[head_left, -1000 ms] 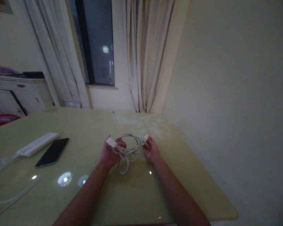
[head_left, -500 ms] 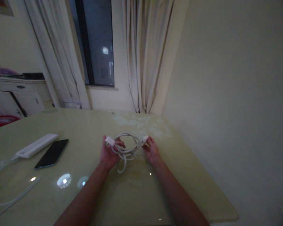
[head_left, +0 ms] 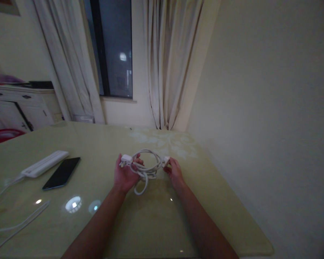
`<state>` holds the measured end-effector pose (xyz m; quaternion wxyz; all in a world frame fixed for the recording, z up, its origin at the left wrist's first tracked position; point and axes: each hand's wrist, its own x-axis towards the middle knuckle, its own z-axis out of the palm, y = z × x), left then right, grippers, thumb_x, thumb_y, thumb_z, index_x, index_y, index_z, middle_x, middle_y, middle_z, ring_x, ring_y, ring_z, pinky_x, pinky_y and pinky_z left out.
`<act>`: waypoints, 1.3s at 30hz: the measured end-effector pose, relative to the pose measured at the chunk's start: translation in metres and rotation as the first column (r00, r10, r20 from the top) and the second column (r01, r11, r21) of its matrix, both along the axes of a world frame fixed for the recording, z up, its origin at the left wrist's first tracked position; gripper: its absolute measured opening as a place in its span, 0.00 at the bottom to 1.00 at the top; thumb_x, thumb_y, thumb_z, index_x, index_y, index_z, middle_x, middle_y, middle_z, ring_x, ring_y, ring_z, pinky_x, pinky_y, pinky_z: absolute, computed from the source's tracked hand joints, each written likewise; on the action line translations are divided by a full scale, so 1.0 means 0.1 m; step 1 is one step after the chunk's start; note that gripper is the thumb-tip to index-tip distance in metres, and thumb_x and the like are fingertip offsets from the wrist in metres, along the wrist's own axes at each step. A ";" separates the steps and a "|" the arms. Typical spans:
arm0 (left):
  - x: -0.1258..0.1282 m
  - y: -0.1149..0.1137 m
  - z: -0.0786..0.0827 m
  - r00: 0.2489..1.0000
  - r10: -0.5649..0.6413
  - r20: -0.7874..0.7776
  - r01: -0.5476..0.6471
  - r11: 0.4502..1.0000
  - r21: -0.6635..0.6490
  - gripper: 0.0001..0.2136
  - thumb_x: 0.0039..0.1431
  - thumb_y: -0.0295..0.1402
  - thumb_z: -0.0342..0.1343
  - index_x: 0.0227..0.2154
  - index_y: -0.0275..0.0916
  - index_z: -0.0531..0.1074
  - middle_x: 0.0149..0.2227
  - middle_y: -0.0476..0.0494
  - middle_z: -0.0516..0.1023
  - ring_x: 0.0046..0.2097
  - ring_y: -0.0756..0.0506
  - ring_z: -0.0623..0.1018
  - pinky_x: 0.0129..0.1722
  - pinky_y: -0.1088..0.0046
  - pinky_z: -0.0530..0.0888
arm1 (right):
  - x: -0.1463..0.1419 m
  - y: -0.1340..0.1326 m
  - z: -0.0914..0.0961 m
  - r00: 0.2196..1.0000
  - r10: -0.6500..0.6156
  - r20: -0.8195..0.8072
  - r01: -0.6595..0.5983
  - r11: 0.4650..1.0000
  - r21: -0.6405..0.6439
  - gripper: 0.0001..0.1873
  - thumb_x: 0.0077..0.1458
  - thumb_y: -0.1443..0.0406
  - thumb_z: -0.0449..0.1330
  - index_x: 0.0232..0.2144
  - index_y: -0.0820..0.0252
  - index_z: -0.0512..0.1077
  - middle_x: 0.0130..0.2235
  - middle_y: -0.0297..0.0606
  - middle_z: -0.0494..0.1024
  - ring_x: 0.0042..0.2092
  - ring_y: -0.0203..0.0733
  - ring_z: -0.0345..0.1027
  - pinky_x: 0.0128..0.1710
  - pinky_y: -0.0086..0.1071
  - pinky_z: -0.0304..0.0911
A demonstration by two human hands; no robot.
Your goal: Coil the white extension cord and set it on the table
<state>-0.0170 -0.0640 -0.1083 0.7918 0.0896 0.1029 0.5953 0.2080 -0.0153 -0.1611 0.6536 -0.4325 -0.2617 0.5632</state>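
A white power cord (head_left: 150,176) lies looped between my hands, just above the table. My left hand (head_left: 124,176) is palm up beneath the coil's left side, its fingers curled around the loops. On that palm rests a white plug (head_left: 126,159), its metal pins facing left and down. Between the thumb and fingers of my right hand (head_left: 176,173) is a white end piece (head_left: 166,161) of the cord, partly hidden by the fingertips. A small loop of cord hangs below the coil, near the tabletop.
On the left of the glossy pale-green table (head_left: 151,223) lie a white power strip (head_left: 45,164) and a dark phone (head_left: 62,173). A loose white cable (head_left: 18,225) runs at the front left. The wall (head_left: 259,126) borders the table's right side; curtains (head_left: 167,64) hang behind.
The plug in my left hand has turned, so its pins now show. The coil has shifted slightly, and the whole view has swung a little to the left.
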 end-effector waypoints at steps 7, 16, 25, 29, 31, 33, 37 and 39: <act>-0.02 0.02 -0.01 0.999 0.023 0.044 -0.023 1.000 -0.007 0.25 0.60 0.52 0.55 0.45 0.31 0.75 0.28 0.43 0.76 0.36 0.44 0.79 0.38 0.67 0.78 | 0.01 -0.08 0.09 0.906 -0.172 0.387 0.148 0.985 0.092 0.17 0.50 0.58 0.70 0.42 0.56 0.75 0.43 0.38 0.78 0.31 0.37 0.73 0.29 0.30 0.69; -0.04 0.02 -0.01 0.997 0.037 0.065 -0.038 0.999 0.015 0.25 0.62 0.53 0.53 0.42 0.31 0.75 0.28 0.43 0.75 0.32 0.45 0.78 0.33 0.69 0.77 | -0.13 -0.42 0.35 0.346 -0.499 0.794 -0.295 0.746 0.597 0.14 0.68 0.65 0.54 0.52 0.55 0.74 0.49 0.43 0.76 0.50 0.43 0.72 0.53 0.38 0.68; -0.01 0.03 0.01 1.000 0.013 0.015 -0.014 0.999 0.051 0.27 0.62 0.58 0.51 0.27 0.36 0.69 0.25 0.45 0.72 0.31 0.44 0.77 0.32 0.67 0.76 | -0.08 -0.35 0.25 0.288 -0.538 0.792 -0.198 0.776 0.599 0.11 0.65 0.67 0.56 0.46 0.57 0.76 0.43 0.41 0.77 0.43 0.41 0.73 0.45 0.32 0.69; 0.00 0.04 0.00 1.000 0.015 -0.013 -0.015 0.999 0.041 0.27 0.61 0.59 0.53 0.25 0.36 0.69 0.25 0.45 0.73 0.30 0.45 0.76 0.33 0.65 0.77 | -0.13 -0.36 0.23 0.299 -0.504 0.810 -0.236 0.784 0.575 0.12 0.65 0.68 0.55 0.47 0.56 0.76 0.44 0.41 0.76 0.43 0.40 0.73 0.44 0.31 0.68; -0.01 0.04 0.00 0.999 0.022 -0.026 -0.021 0.999 0.038 0.27 0.62 0.58 0.52 0.24 0.36 0.69 0.25 0.45 0.73 0.30 0.45 0.76 0.34 0.65 0.77 | -0.14 -0.37 0.23 0.309 -0.505 0.806 -0.246 0.776 0.581 0.12 0.66 0.68 0.55 0.47 0.57 0.76 0.43 0.41 0.76 0.43 0.40 0.73 0.45 0.31 0.68; -0.02 0.05 -0.01 0.999 0.021 -0.036 -0.019 0.999 0.042 0.27 0.63 0.58 0.52 0.24 0.36 0.70 0.25 0.44 0.74 0.31 0.44 0.77 0.33 0.66 0.77 | -0.15 -0.38 0.23 0.331 -0.516 0.790 -0.250 0.759 0.601 0.11 0.67 0.67 0.54 0.46 0.57 0.76 0.42 0.41 0.77 0.43 0.41 0.73 0.45 0.31 0.68; -0.05 0.07 -0.04 0.997 0.022 -0.071 -0.019 0.999 0.047 0.27 0.62 0.58 0.53 0.25 0.35 0.73 0.25 0.44 0.76 0.32 0.44 0.79 0.35 0.66 0.78 | -0.16 -0.40 0.25 0.360 -0.522 0.773 -0.261 0.740 0.620 0.11 0.68 0.66 0.54 0.45 0.58 0.76 0.41 0.41 0.77 0.43 0.41 0.72 0.44 0.32 0.68; -0.05 0.09 -0.06 0.993 0.036 -0.116 -0.034 0.999 0.025 0.28 0.62 0.58 0.53 0.26 0.35 0.75 0.26 0.42 0.79 0.33 0.43 0.80 0.36 0.65 0.78 | -0.16 -0.42 0.26 0.358 -0.517 0.778 -0.263 0.743 0.615 0.10 0.69 0.65 0.54 0.46 0.58 0.76 0.41 0.41 0.77 0.42 0.41 0.72 0.44 0.32 0.68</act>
